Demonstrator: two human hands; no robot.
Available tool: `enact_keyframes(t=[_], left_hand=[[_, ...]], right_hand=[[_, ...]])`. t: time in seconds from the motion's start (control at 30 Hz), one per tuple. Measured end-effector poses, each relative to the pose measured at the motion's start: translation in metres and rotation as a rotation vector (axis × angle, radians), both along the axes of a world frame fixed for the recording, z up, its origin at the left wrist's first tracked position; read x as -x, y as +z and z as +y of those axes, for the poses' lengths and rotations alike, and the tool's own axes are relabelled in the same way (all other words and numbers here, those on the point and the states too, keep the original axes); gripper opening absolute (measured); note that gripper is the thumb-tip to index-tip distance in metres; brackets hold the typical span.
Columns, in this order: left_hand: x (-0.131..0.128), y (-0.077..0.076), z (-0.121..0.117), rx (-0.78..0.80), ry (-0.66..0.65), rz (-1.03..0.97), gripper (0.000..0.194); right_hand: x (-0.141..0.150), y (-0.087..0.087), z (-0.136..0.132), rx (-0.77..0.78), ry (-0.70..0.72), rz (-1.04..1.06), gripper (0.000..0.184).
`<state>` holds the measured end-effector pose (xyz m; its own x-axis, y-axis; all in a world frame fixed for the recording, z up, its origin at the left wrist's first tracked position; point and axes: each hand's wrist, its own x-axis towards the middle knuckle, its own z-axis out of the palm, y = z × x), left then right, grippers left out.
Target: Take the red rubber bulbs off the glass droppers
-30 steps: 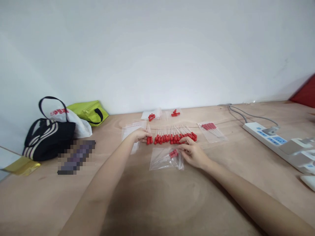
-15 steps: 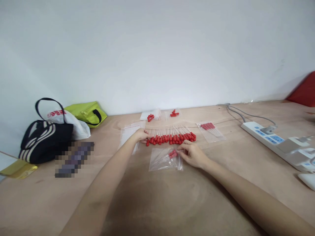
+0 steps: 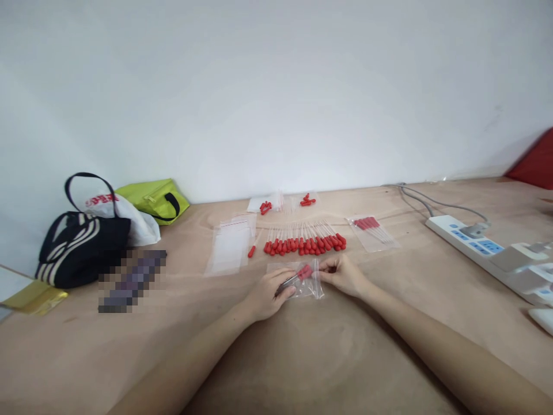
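A clear zip bag [image 3: 310, 288] with several red-bulbed droppers [image 3: 305, 271] inside lies in front of me. My left hand [image 3: 268, 293] is closed around the bag's left part, fingers over the thin stems. At the bag's right end, my right hand [image 3: 343, 275] pinches the edge near the zip strip. Just beyond both hands is a row of loose droppers [image 3: 302, 246], red bulbs towards me and clear stems pointing to the wall. One single dropper [image 3: 252, 251] lies apart at the row's left.
Flat clear bags [image 3: 228, 248] lie left of the row. A filled bag [image 3: 374, 233] rests to the right, with red bulbs [image 3: 307, 200] near the wall. A power strip [image 3: 470, 236] is at right; a black bag [image 3: 82, 248] and green bag [image 3: 151, 199] at left.
My left hand has left the row's left end and come right and nearer, closing on the bag. One dropper now lies apart from the row. My right hand stays at the bag's right end.
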<state>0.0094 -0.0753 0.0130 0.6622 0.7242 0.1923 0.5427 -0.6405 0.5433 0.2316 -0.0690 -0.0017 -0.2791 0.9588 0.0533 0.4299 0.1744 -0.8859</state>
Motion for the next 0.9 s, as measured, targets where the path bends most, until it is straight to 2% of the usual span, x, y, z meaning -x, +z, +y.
enact_keyframes(t=[0.2, 0.27, 0.4, 0.6, 0.67, 0.8, 0.9], left_hand=[[0.002, 0.000, 0.007, 0.031, -0.051, 0.057, 0.035], [0.002, 0.001, 0.006, 0.028, -0.049, 0.091, 0.036], [0.002, 0.002, 0.004, 0.007, -0.037, 0.149, 0.038], [0.002, 0.002, 0.003, -0.007, -0.038, 0.171, 0.040], [0.003, 0.001, 0.003, -0.019, -0.038, 0.170, 0.041], [0.003, 0.000, 0.003, -0.030, -0.051, 0.201, 0.042], [0.003, 0.002, 0.002, -0.037, -0.088, 0.258, 0.040]], right_hand=[[0.010, 0.006, -0.004, -0.157, 0.012, -0.348, 0.019], [0.010, 0.008, -0.003, -0.206, 0.000, -0.391, 0.019], [0.006, 0.007, -0.003, -0.189, 0.051, -0.254, 0.023], [0.004, 0.008, -0.005, -0.140, 0.164, -0.095, 0.016], [0.000, 0.010, -0.002, -0.019, 0.205, 0.000, 0.016], [-0.021, 0.021, 0.009, 0.327, 0.244, 0.195, 0.025], [-0.051, 0.033, 0.017, 0.396, 0.247, 0.191, 0.029]])
